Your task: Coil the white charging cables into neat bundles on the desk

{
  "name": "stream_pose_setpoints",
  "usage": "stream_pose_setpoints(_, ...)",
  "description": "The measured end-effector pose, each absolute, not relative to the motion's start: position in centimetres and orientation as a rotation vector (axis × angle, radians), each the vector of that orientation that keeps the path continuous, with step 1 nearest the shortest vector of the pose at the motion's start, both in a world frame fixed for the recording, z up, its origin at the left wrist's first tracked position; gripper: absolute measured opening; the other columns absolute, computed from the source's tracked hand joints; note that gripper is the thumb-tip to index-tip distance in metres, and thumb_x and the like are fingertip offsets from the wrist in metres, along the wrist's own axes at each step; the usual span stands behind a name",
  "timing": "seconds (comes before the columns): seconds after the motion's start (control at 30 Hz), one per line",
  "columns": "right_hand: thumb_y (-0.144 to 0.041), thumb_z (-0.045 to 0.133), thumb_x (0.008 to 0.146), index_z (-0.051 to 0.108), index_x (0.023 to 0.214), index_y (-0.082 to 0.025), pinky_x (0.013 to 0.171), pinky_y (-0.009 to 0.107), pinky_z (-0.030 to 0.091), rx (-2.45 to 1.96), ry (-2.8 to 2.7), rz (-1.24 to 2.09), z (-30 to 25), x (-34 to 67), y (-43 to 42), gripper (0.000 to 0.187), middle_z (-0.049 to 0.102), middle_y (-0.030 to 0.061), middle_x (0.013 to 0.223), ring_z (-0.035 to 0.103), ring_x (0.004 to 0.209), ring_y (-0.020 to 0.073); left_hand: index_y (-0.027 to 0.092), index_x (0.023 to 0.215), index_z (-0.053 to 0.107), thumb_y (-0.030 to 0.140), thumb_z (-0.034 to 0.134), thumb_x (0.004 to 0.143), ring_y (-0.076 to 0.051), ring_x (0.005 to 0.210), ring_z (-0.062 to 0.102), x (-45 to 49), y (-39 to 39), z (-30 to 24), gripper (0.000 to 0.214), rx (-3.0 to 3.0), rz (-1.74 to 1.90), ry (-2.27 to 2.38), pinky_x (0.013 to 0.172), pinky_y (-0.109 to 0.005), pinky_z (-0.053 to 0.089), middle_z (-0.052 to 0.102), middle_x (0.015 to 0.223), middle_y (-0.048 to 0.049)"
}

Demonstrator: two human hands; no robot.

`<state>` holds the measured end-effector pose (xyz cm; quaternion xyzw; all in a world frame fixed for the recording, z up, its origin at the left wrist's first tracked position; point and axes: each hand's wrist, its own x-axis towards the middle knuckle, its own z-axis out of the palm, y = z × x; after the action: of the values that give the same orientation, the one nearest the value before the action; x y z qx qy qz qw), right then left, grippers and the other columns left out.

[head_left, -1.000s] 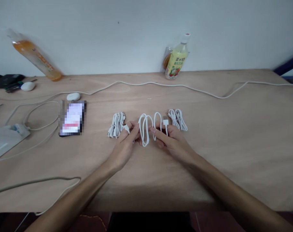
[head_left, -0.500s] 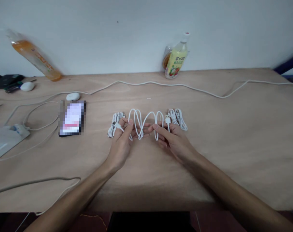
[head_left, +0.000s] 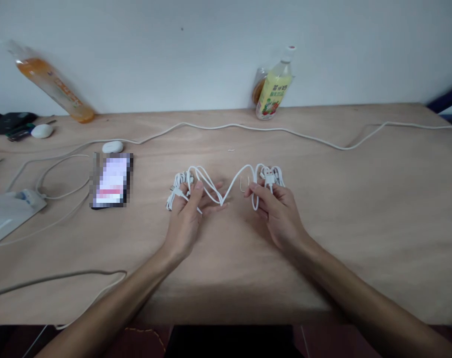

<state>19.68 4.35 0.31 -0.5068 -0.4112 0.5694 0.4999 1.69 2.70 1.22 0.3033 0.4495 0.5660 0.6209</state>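
Note:
A white USB cable (head_left: 226,188) hangs slack between both my hands above the wooden table (head_left: 322,209). My left hand (head_left: 186,219) pinches its small plug end, with the cable looping over the fingers. My right hand (head_left: 278,211) pinches the cable near its wide USB plug (head_left: 269,178). A coiled white cable bundle (head_left: 175,191) lies on the table just left of my left hand. Another coiled white bundle (head_left: 276,174) lies right behind my right hand's fingers.
A phone (head_left: 112,180) lies left of the cables, a white earbud case (head_left: 113,147) behind it. A long white cord (head_left: 304,136) runs across the table's back. A yellow drink bottle (head_left: 272,89) and an orange bottle (head_left: 50,82) lean at the wall. A power strip (head_left: 9,209) sits far left.
My hands have drawn apart, and the cable's coiled loops have opened out into a loose sagging line between them. The right hand has shifted right, over the right bundle.

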Motion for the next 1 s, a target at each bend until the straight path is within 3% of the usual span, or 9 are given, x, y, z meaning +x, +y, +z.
stream_pose_setpoints(0.1,-0.053,0.087,0.075,0.065,0.072,-0.024,0.047,0.027,0.023,-1.210,-0.905,1.338,0.7,19.7,4.4,0.037,0.048,-0.0035,0.070,0.029,0.055,0.0105,0.022,0.103,0.058,0.048,0.087,0.091,-0.029,0.095,0.085,1.7,2.8,1.1,0.041,0.718,1.302,1.060,0.083,-0.048,0.072,0.081,0.100,-0.0046)
stream_pose_setpoints(0.23,-0.055,0.088,0.072,0.066,0.071,-0.023,0.046,0.027,0.020,-1.206,-0.829,1.337,1.0,19.8,4.5,0.039,0.041,-0.0057,0.064,0.024,0.053,0.0101,0.020,0.098,0.060,0.047,0.085,0.094,-0.024,0.086,0.084,1.6,2.9,1.1,0.037,0.740,1.288,1.064,0.078,-0.039,0.071,0.079,0.094,-0.0028)
stream_pose_setpoints(0.33,-0.054,0.088,0.073,0.067,0.073,-0.023,0.047,0.027,0.020,-1.204,-0.852,1.333,0.8,19.7,4.5,0.038,0.046,-0.0045,0.067,0.026,0.055,0.0101,0.021,0.092,0.057,0.044,0.087,0.092,-0.022,0.082,0.083,1.5,2.9,0.8,0.038,0.765,1.287,1.045,0.077,-0.037,0.070,0.078,0.093,-0.0020)
stream_pose_setpoints(0.53,-0.050,0.076,0.090,0.075,0.077,-0.023,0.056,0.030,0.035,-1.202,-1.235,1.264,0.5,19.6,4.0,0.030,0.047,-0.0046,0.061,0.041,0.057,0.0132,0.023,0.087,0.050,0.039,0.085,0.092,-0.025,0.083,0.083,1.6,2.7,0.8,0.039,0.837,1.214,1.033,0.078,-0.041,0.067,0.079,0.092,-0.0035)
stream_pose_setpoints(0.7,-0.044,0.069,0.098,0.080,0.082,-0.024,0.070,0.033,0.050,-1.109,-1.403,1.315,0.7,19.5,3.5,0.028,0.072,0.0017,0.076,0.064,0.073,0.0186,0.023,0.077,0.050,0.036,0.086,0.091,-0.018,0.074,0.070,1.6,2.5,1.4,0.041,1.035,1.173,1.153,0.071,-0.031,0.056,0.064,0.075,0.0027)
stream_pose_setpoints(0.8,-0.042,0.071,0.099,0.081,0.086,-0.024,0.073,0.034,0.050,-1.082,-1.451,1.313,0.5,19.5,3.3,0.024,0.074,0.0019,0.081,0.065,0.075,0.0192,0.023,0.076,0.050,0.040,0.088,0.089,-0.015,0.071,0.060,1.7,2.5,1.4,0.043,1.086,1.145,1.144,0.070,-0.029,0.051,0.059,0.075,0.0036)
stream_pose_setpoints(1.0,-0.040,0.072,0.099,0.079,0.084,-0.025,0.072,0.033,0.047,-1.067,-1.580,1.308,0.9,19.6,3.1,0.022,0.070,-0.0001,0.078,0.061,0.074,0.0182,0.022,0.083,0.058,0.049,0.088,0.088,-0.017,0.074,0.060,1.8,2.5,1.0,0.041,1.083,1.091,1.062,0.073,-0.031,0.052,0.060,0.078,0.0019)
